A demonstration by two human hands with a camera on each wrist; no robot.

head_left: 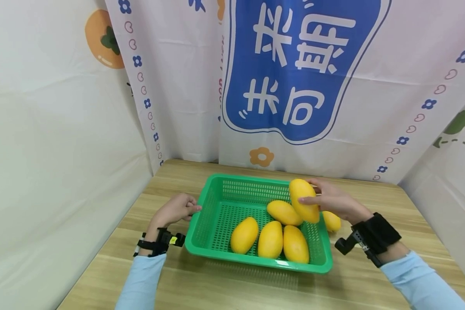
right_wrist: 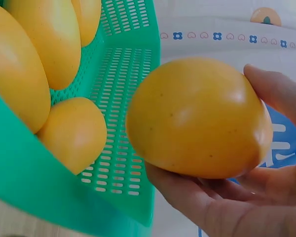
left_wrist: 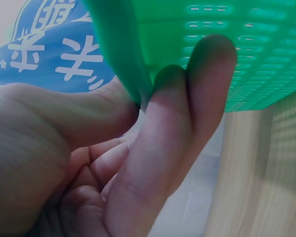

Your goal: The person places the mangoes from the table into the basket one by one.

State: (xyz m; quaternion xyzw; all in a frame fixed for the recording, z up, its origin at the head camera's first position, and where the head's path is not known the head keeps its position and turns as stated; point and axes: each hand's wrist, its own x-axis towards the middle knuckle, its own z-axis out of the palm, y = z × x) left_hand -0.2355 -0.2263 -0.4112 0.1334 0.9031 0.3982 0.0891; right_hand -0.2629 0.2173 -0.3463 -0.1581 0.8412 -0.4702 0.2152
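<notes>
A green plastic basket [head_left: 224,254] with slotted walls stands on the table, several yellow mangoes [head_left: 270,239] lying in its right half. At its left end, my left hand [head_left: 177,209] pinches the rim between thumb and fingers; the left wrist view shows the thumb on one side of the basket wall [left_wrist: 158,29] and two fingers on the other. My right hand [head_left: 335,200] grips a mango [head_left: 304,200] above the basket's right side. In the right wrist view that mango [right_wrist: 197,118] sits between thumb and fingers, beside the basket rim [right_wrist: 143,207].
Another mango [head_left: 332,221] lies on the wooden table [head_left: 232,288], outside the basket's right end and partly hidden by it. A printed white cloth [head_left: 190,107] hangs behind the table, and a pale cloth wall [head_left: 62,172] stands to the left.
</notes>
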